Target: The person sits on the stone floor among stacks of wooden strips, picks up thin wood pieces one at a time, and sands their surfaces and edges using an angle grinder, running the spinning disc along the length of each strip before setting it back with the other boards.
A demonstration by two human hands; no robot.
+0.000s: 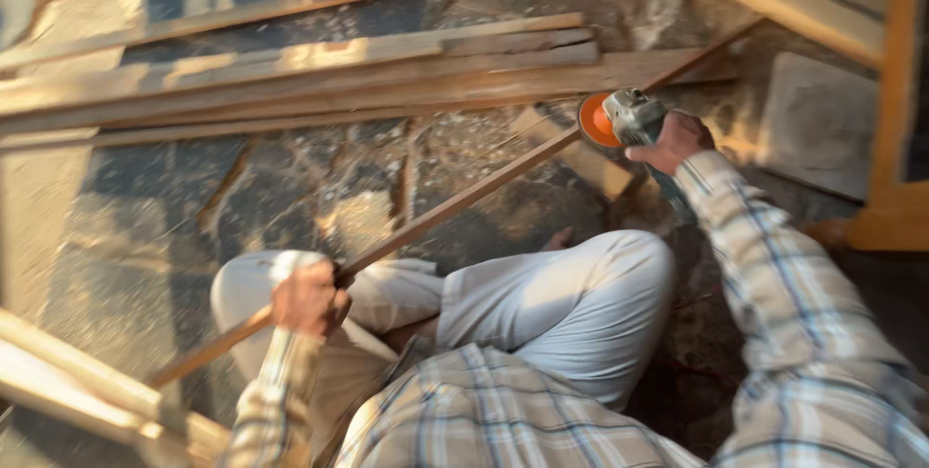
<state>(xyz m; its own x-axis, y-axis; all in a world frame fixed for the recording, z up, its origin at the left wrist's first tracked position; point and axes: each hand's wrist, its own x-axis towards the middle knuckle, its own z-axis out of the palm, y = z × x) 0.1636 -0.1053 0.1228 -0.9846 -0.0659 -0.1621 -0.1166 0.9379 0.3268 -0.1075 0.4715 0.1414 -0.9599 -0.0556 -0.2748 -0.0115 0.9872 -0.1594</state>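
Left hand [308,299], at 7 o'clock: fingers clenched round long thin brown wooden strip [455,202], which slants toward 2 o'clock. Right hand [670,142]: fingers grasping grey angle grinder with orange disc [619,120], disc touching strip's upper end. Step judged: sanding; next calls for steady strip.

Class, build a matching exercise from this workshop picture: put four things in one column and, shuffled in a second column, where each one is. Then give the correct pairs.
Things
1. long wooden strip
2. angle grinder
3. orange disc
4. stack of planks

Places
A. lying on the floor beyond the knees
B. gripped by the right hand
C. held near its lower end by the left hand
D. mounted on the tool's front, at the strip

Pairs: 1-C, 2-B, 3-D, 4-A
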